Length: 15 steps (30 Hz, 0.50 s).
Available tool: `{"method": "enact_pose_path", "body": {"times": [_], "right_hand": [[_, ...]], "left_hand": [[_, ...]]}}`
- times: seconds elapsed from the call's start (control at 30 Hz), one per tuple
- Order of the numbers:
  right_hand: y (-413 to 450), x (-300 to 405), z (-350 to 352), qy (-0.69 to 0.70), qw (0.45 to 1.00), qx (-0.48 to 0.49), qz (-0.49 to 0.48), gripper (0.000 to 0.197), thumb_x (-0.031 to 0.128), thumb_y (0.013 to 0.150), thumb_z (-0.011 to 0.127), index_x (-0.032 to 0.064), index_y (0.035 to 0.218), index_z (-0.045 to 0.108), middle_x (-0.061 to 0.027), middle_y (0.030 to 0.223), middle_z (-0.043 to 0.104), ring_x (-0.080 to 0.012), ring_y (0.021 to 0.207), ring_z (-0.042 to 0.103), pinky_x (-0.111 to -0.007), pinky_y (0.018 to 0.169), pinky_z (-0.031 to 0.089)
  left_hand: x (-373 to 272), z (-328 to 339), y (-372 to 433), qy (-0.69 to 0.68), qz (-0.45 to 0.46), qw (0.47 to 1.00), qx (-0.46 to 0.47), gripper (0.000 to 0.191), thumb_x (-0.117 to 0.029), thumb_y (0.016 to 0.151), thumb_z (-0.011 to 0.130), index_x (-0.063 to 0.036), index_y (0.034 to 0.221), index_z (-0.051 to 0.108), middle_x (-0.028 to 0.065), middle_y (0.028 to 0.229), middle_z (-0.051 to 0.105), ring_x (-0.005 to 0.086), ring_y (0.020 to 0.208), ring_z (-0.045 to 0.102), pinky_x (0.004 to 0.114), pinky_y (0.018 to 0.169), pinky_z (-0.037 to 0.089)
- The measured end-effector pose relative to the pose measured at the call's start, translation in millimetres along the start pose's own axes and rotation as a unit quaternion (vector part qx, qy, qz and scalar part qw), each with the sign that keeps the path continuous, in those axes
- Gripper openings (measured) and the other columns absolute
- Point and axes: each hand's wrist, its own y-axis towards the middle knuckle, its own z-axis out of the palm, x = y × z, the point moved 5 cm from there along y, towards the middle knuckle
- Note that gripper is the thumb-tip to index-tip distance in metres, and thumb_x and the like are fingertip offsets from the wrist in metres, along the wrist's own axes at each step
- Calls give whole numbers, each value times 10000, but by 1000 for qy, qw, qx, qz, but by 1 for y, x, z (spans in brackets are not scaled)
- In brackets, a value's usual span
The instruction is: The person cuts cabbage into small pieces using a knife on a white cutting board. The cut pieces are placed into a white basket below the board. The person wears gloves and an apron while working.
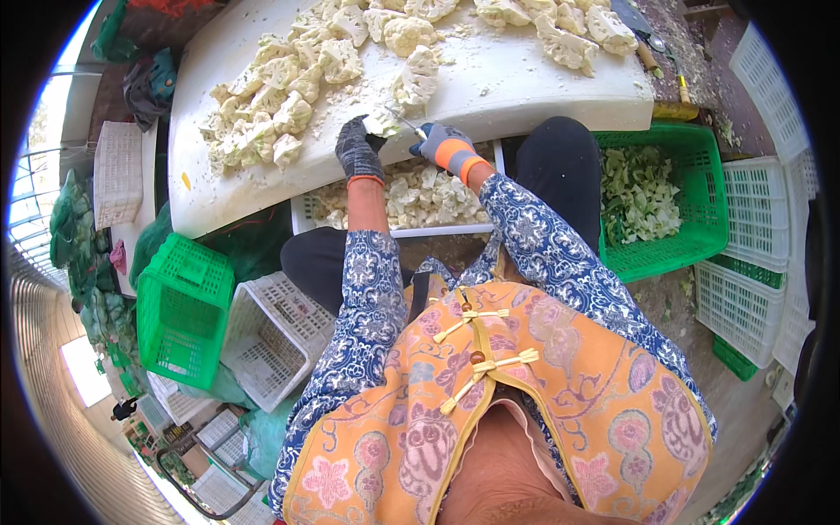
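Note:
My left hand [359,149], in a dark grey knit glove, grips a small pale cauliflower piece [380,123] at the near edge of the white tabletop [485,92]. My right hand [447,146], in a grey glove with an orange band, holds a small knife [413,126]. Its blade points left and lies close against that piece; whether it cuts in cannot be told. Just beyond the blade rests a larger cut cauliflower floret [417,77]. A long heap of cauliflower florets [269,98] spreads to the left and back.
Between my knees, below the table edge, stands a white crate of cauliflower pieces [426,197]. At right is a green crate [705,197] with leaf trimmings [640,197]. Another green crate [187,262] and a white crate [262,367] lie at left. More florets [567,46] sit back right.

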Motion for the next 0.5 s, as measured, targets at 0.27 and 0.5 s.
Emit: {"method": "enact_pose_path", "body": {"times": [0.27, 0.5], "right_hand": [[6, -17, 19, 330, 888, -129, -295, 249, 243, 876, 555, 42, 1020, 588, -89, 731, 629, -206, 551, 600, -332, 479, 490], [-23, -67, -13, 540, 841, -35, 22, 194, 210, 812, 690, 92, 857, 542, -18, 549, 477, -107, 348, 385, -284, 305, 289]], "left_hand": [[-32, 179, -147, 38, -3, 929, 367, 421, -185, 854, 670, -62, 1238, 547, 78, 990, 654, 160, 804, 641, 261, 648, 541], [-34, 86, 39, 670, 189, 714, 76, 549, -332, 759, 687, -108, 1240, 549, 174, 1217, 578, 320, 1124, 548, 380, 964, 417]]}}
